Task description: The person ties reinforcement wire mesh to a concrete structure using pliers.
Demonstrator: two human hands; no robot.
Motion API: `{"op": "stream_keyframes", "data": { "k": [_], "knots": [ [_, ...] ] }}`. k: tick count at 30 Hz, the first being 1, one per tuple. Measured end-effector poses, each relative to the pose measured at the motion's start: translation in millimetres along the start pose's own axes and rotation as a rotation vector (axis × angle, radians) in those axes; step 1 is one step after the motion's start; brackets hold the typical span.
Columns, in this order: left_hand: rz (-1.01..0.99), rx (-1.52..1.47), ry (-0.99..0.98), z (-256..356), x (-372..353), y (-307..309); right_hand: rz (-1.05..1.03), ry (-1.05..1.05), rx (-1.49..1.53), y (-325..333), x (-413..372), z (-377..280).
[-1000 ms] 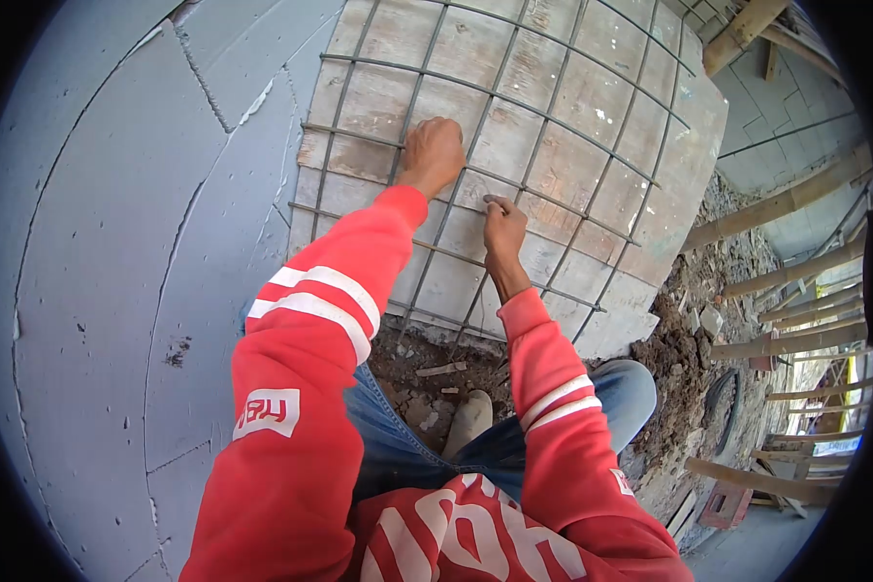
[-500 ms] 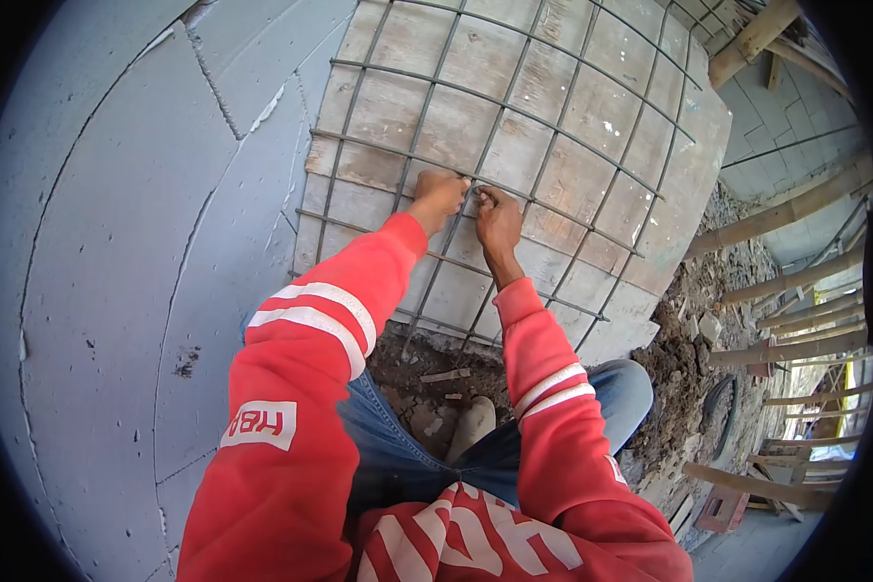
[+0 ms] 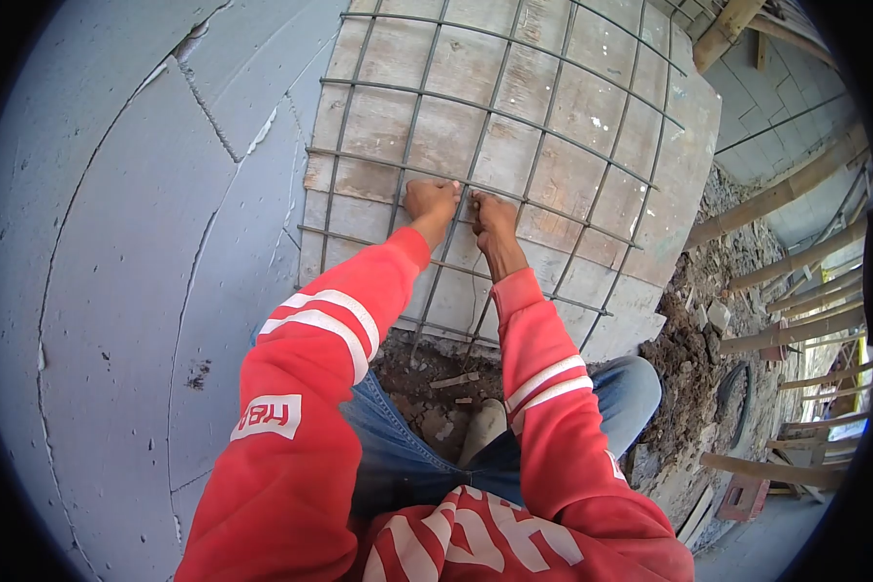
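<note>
A grid of steel reinforcing bars (image 3: 543, 129) lies over pale, stained wooden boards (image 3: 572, 179). My left hand (image 3: 431, 202) is closed in a pinch just left of a bar crossing, fingertips at the bars. Close by on the right of that crossing, my right hand (image 3: 495, 215) is closed too, its fingers curled inward. A thin dark wire (image 3: 474, 281) trails below the right hand, seemingly from its grip. What the left fingertips pinch is too small to make out.
A grey block wall (image 3: 116, 252) with rough joints rises on the left. Below the boards is dirt with wood scraps (image 3: 453, 380). Rubble (image 3: 684, 359), bamboo poles (image 3: 795, 335) and a reddish crate-like object (image 3: 744, 498) are to the right.
My hands have drawn slightly apart at the bar crossing, the right one now lower and more curled. The view has shifted a little.
</note>
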State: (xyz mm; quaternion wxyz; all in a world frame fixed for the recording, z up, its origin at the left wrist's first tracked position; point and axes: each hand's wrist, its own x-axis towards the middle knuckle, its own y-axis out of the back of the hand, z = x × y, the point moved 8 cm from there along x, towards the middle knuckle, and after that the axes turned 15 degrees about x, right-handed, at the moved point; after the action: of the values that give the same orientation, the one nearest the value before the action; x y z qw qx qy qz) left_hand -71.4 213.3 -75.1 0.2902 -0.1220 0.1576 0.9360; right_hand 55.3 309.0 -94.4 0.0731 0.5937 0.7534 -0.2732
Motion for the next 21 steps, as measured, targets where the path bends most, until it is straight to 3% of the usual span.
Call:
{"op": "stream_keyframes", "data": {
  "k": [1, 3, 6, 10, 12, 13, 14, 16, 17, 18, 21],
  "knots": [
    [0.0, 0.002, 0.002, 1.5, -4.0, 0.5, -0.01, -0.02, 0.029, -2.1, 3.3, 1.2],
    [0.158, 0.351, -0.242, 20.9, -10.6, 7.5, -0.021, -0.046, 0.059, -4.8, 8.7, 3.2],
    [0.234, 0.248, -0.39, 19.9, -14.3, 4.0, -0.034, -0.047, 0.117, -3.9, 5.2, 3.6],
    [0.241, 0.379, -0.526, 40.2, -29.2, 10.4, -0.081, 0.045, -0.179, 2.9, -10.2, -21.0],
    [0.229, 0.393, -0.654, 49.2, -31.0, 7.4, -0.086, 0.501, -0.762, -5.6, -23.9, -60.8],
    [0.229, 0.387, -0.648, 49.7, -31.5, 9.0, -0.117, 0.495, -0.92, -11.5, -35.6, -76.1],
    [0.211, 0.379, -0.664, 51.5, -32.9, 8.8, -0.117, 0.494, -0.93, -15.9, -45.4, -89.5],
    [0.193, 0.363, -0.675, 49.0, -29.5, 5.8, -0.187, 0.661, -1.272, -39.1, -58.3, -107.0],
    [0.225, 0.382, -0.767, 53.9, -31.6, 6.4, -0.164, 0.816, -1.383, -49.2, -61.2, -111.0],
    [0.26, 0.403, -0.859, 61.7, -36.4, 10.0, -0.169, 0.821, -1.385, -56.5, -58.5, -115.1],
    [0.258, 0.462, -0.955, 71.6, -45.4, 15.2, -0.42, 1.252, -1.574, -106.2, -73.4, -120.6]
  ]
}}
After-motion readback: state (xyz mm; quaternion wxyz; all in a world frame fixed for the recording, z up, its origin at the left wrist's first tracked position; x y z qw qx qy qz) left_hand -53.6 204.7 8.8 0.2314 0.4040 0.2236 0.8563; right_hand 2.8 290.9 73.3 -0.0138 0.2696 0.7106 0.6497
